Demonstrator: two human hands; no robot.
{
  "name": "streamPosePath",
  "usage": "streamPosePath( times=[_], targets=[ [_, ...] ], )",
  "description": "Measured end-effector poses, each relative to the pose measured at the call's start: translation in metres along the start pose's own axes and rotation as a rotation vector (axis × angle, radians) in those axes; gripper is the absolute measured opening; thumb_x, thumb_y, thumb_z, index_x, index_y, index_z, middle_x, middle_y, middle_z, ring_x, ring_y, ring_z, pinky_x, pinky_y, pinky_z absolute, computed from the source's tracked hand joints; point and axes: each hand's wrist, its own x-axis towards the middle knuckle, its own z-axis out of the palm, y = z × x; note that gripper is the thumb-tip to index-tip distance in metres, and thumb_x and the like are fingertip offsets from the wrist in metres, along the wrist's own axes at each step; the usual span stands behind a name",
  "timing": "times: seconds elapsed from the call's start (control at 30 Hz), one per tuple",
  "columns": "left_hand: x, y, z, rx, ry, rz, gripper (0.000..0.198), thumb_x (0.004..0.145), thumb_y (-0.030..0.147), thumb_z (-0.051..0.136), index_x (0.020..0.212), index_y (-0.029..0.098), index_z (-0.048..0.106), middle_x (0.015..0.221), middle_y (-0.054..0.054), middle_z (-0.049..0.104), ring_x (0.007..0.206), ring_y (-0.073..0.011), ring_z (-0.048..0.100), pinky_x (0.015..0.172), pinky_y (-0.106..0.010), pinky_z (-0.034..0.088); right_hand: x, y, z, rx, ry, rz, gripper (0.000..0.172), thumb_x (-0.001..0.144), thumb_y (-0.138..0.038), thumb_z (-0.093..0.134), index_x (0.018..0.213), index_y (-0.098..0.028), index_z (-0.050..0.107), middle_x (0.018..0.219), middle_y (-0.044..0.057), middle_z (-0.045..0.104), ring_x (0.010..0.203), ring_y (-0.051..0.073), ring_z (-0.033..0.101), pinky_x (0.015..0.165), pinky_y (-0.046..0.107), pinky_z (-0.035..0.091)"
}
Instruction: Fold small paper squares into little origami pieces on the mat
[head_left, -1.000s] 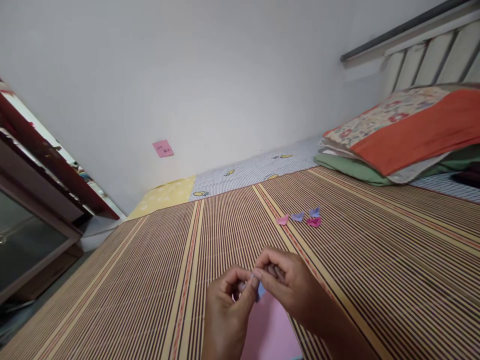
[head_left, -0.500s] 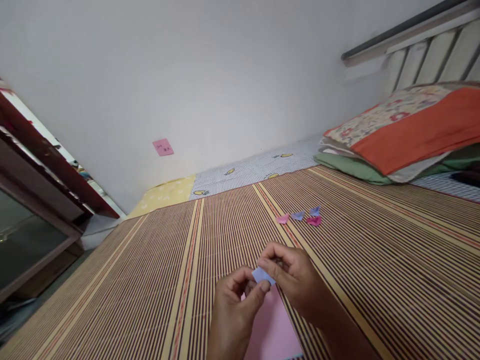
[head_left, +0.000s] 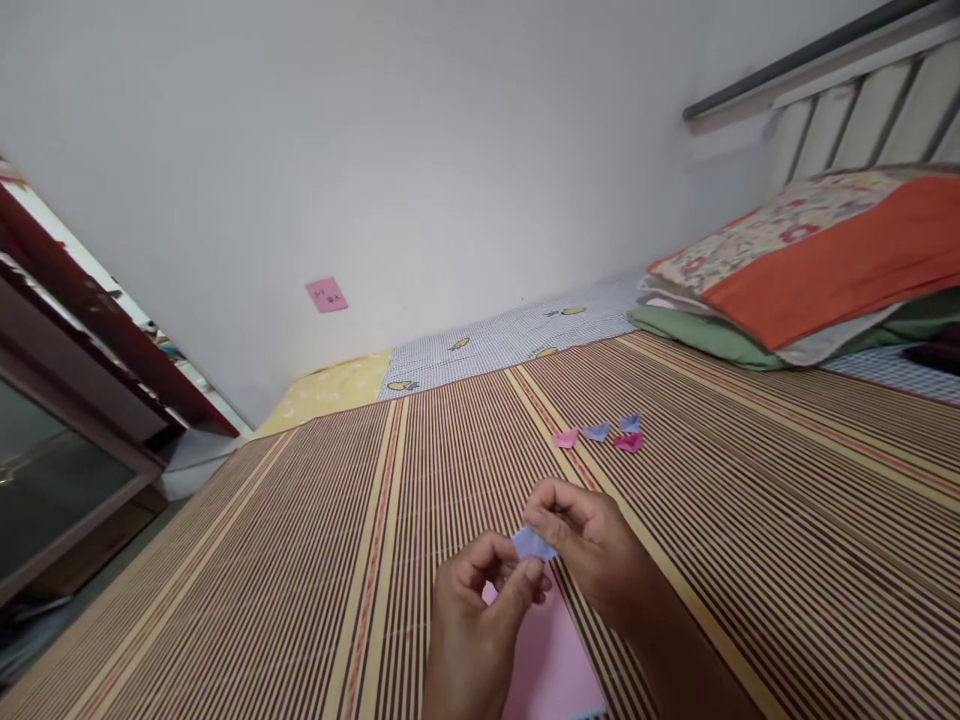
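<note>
Between my two hands is a small piece of light blue folded paper (head_left: pixel 532 544). My left hand (head_left: pixel 484 610) pinches its lower edge between thumb and fingers. From the upper right, my right hand (head_left: pixel 581 535) grips the same paper, its fingertips closed on the corner. Below them a pink sheet of paper (head_left: pixel 551 655) lies on the striped mat (head_left: pixel 300 560), partly covered by my left hand. Farther off on the mat lie small folded papers: a light pink one (head_left: pixel 565 438), a magenta one (head_left: pixel 628 442) and two blue ones (head_left: pixel 596 431).
Stacked pillows (head_left: pixel 825 260) with an orange and floral cover lie at the right. Checked cloth (head_left: pixel 495 338) and yellow cloth (head_left: pixel 330 385) border the mat along the wall. A pink note (head_left: pixel 326 295) is stuck to the wall. A dark red door frame (head_left: pixel 105 300) stands at the left.
Both hands have shifted slightly, with the blue paper a little up and to the right. The papers lying on the mat have not moved.
</note>
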Motion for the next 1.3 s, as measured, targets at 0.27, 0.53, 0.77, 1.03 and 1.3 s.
streamPosePath(
  times=[0.27,0.53,0.77,1.03,1.3],
  targets=[
    [0.001,0.004,-0.008,0.001,-0.081,0.029,0.039,0.096,0.045,0.062,0.072,0.019,0.077,0.070,-0.005,0.068,0.071,-0.0204,0.060,0.070,-0.028,0.045,-0.003,-0.001,-0.004,-0.015,-0.125,0.021,0.027,0.097,-0.033,0.063,0.075,-0.019,0.060,0.061,-0.004,0.058,0.055,0.012,0.056,0.054,0.024,0.045],
    [0.000,0.001,-0.001,-0.018,-0.004,-0.008,0.030,0.088,0.039,0.073,0.068,0.018,0.078,0.065,-0.005,0.071,0.066,-0.0198,0.061,0.068,-0.029,0.047,-0.004,0.001,-0.001,-0.094,-0.081,0.029,0.026,0.095,-0.033,0.063,0.073,-0.019,0.059,0.061,-0.003,0.056,0.055,0.013,0.056,0.053,0.025,0.044],
    [0.006,-0.006,-0.007,-0.197,0.085,-0.107,0.032,0.084,0.042,0.078,0.064,0.017,0.074,0.066,-0.005,0.072,0.068,-0.0188,0.061,0.071,-0.029,0.047,-0.001,0.001,-0.007,-0.003,-0.072,0.029,0.031,0.100,-0.045,0.058,0.086,-0.018,0.063,0.068,-0.002,0.061,0.060,0.013,0.057,0.060,0.026,0.045],
    [0.008,-0.004,-0.009,-0.261,0.125,-0.095,0.031,0.084,0.042,0.078,0.064,0.018,0.073,0.066,-0.004,0.071,0.069,-0.0179,0.057,0.071,-0.028,0.044,-0.001,-0.005,-0.012,-0.122,-0.125,0.009,0.024,0.094,-0.029,0.064,0.073,-0.018,0.061,0.066,-0.003,0.056,0.062,0.013,0.050,0.060,0.026,0.040],
    [0.006,-0.004,-0.014,-0.199,0.046,-0.096,0.028,0.085,0.040,0.077,0.068,0.018,0.077,0.070,-0.003,0.071,0.073,-0.0174,0.059,0.073,-0.027,0.043,-0.004,-0.010,-0.010,-0.213,-0.136,0.002,0.022,0.094,-0.025,0.059,0.073,-0.019,0.059,0.070,-0.002,0.057,0.067,0.014,0.052,0.063,0.028,0.041]
  ],
)
